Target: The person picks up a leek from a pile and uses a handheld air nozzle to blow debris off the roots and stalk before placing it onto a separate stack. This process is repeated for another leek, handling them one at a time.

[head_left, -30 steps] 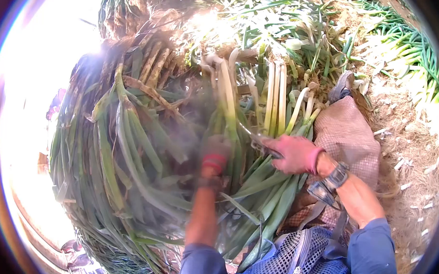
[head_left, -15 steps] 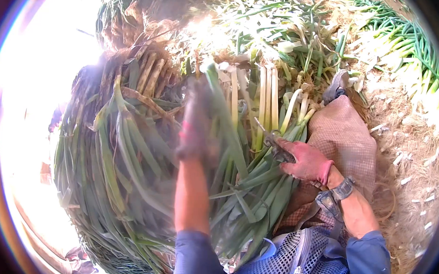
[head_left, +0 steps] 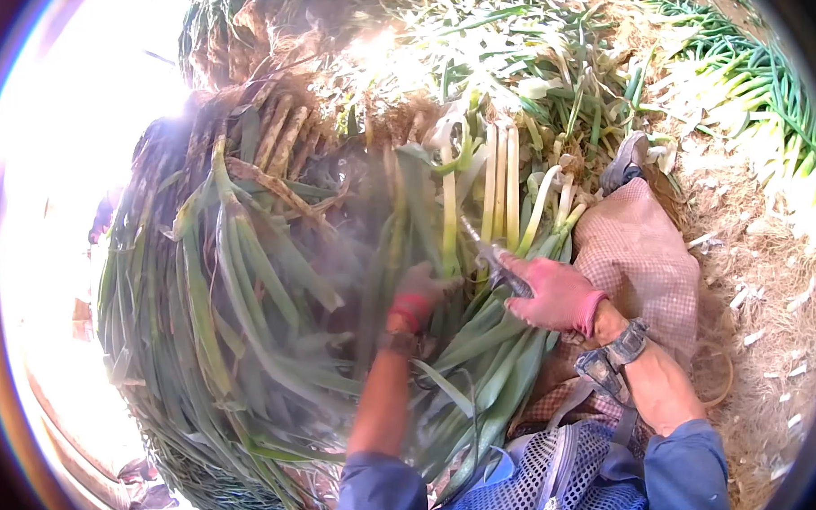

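My left hand (head_left: pixel 425 290), in a pink-and-grey glove, is low among the long leaves, its fingers closed around the lower part of a green onion (head_left: pixel 450 216) with a pale stalk. Motion blurs the hand a little. My right hand (head_left: pixel 555 296), in a pink glove, grips a grey hand tool (head_left: pixel 506 269) whose thin metal tip points up and left. Just beyond that tip, several peeled white stalks (head_left: pixel 500 182) stand side by side. Their green leaves (head_left: pixel 499 357) spread toward me beneath my right hand.
A big heap of unpeeled green onions (head_left: pixel 201 275) with brown roots fills the left. Loose peelings (head_left: pixel 505 52) lie behind. Cleaned green onions (head_left: pixel 781 115) are rowed at the far right. My checked trouser leg (head_left: pixel 637 245) and scrap-strewn ground (head_left: pixel 755 357) are at the right.
My left hand has come down and right, from above the heap to the leaves beside the pale stalks. My right hand has shifted slightly left with the tool. One pale stalk has moved right.
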Motion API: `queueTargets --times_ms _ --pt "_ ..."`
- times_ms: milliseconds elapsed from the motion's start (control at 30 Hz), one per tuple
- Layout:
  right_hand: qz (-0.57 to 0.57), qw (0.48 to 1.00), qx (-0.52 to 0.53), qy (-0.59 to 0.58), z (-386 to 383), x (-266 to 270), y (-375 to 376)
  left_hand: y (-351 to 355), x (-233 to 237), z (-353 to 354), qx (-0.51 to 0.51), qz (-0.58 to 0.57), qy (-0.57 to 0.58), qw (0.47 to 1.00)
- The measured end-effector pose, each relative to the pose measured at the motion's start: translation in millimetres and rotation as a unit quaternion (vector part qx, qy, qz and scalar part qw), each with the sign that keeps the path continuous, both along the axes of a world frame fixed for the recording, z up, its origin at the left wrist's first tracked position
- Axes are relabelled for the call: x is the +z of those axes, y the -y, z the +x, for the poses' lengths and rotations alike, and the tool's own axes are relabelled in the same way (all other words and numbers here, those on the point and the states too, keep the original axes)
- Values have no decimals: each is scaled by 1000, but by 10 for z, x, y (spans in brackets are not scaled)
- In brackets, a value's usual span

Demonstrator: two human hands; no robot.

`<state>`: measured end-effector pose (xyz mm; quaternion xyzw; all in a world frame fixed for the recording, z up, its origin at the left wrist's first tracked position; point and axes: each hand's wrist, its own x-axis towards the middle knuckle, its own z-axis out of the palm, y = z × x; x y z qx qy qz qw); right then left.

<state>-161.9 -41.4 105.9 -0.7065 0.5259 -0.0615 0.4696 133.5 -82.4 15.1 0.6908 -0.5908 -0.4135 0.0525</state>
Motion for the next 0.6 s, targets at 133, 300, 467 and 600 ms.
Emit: queueTargets --times_ms 133,300,467,600 --pt "-12 999 -5 31 -53 -44 -52 181 184 -10 148 29 -212 966" --pt "-90 993 -68 42 -130 -142 -44 369 135 -136 117 -41 -341 932" --pt "-31 998 -17 56 -195 -7 -117 -3 120 -559 -50 30 -129 990" --pt "-86 994 -29 59 -117 -224 15 -200 46 -553 -120 -9 -96 988"
